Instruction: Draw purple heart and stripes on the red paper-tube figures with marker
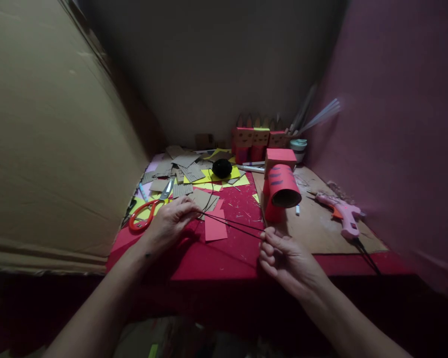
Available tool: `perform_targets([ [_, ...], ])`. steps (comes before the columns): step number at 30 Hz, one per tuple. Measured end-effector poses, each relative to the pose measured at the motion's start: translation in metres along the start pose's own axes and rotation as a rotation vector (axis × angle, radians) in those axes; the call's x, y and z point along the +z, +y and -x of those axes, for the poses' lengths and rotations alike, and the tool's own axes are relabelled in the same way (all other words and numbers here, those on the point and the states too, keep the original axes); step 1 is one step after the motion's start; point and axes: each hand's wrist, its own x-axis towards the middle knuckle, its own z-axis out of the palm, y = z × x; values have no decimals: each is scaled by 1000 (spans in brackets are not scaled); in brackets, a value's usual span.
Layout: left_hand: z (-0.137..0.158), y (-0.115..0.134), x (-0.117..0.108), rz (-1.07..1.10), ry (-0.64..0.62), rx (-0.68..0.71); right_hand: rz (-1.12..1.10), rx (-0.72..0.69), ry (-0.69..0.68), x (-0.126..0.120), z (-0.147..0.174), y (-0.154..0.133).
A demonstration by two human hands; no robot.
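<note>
A black yarn [233, 223] stretches in two strands between my hands above the red tabletop. My left hand [175, 218] pinches it at one end, and my right hand [283, 251] pinches the other end with curled fingers. From the left fingers a single strand runs up to a black ball of yarn [222, 169] on yellow paper. Below the strands lies a pink paper piece [215, 229]. Beyond my right hand stands a red cardboard tube figure [274, 186] with a box top and dark stripes on its open tube. Orange-handled scissors [145, 214] lie beside my left hand.
A pink glue gun [343, 214] rests on a cardboard sheet [328, 237] at right, its cord over the table edge. Cardboard scraps [188, 166] crowd the back left. Several box-headed figures [259, 139], a lidded cup [298, 149] and clear glue sticks [323, 115] stand behind.
</note>
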Motion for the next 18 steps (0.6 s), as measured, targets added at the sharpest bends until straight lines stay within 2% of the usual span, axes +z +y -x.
perform_targets([
  [8, 3, -4, 10, -156, -35, 130, 1, -111, 1, 4, -2, -2],
  [13, 8, -12, 26, -275, -50, 198, -80, -35, 17, 10, -4, -5],
  [18, 10, -12, 33, -346, -51, 232, -106, 63, 21, 9, -3, -8],
])
